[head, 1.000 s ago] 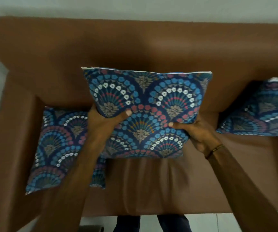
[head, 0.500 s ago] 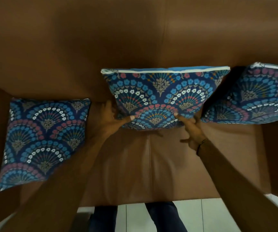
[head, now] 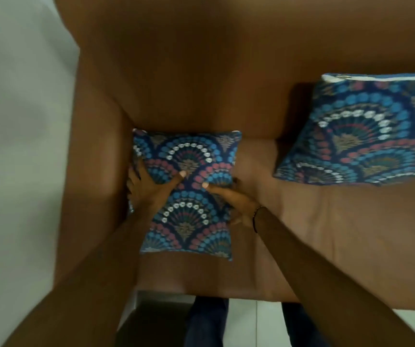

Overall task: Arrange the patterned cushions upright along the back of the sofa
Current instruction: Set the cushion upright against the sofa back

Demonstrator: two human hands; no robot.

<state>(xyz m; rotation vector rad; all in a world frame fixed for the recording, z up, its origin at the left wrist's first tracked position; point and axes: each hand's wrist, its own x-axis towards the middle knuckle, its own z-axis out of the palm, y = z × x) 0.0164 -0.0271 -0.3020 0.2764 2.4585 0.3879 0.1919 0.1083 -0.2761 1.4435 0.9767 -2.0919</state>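
A blue patterned cushion [head: 189, 196] with pink and white fan shapes lies flat on the brown sofa seat [head: 326, 234] by the left armrest. My left hand [head: 149, 189] grips its left edge, thumb on top. My right hand [head: 234, 201] holds its right edge, thumb on the pattern. A second matching cushion [head: 366, 131] stands upright against the sofa back [head: 201, 71] at the right, partly cut off by the frame edge.
The brown left armrest [head: 94, 184] runs beside the held cushion. A pale wall [head: 19, 121] lies to the left. White floor tiles [head: 251, 321] and my dark trouser legs show below the seat's front edge.
My hands have left the middle cushion, now upright against the back, and moved left onto the flat cushion by the armrest. The view has shifted left.
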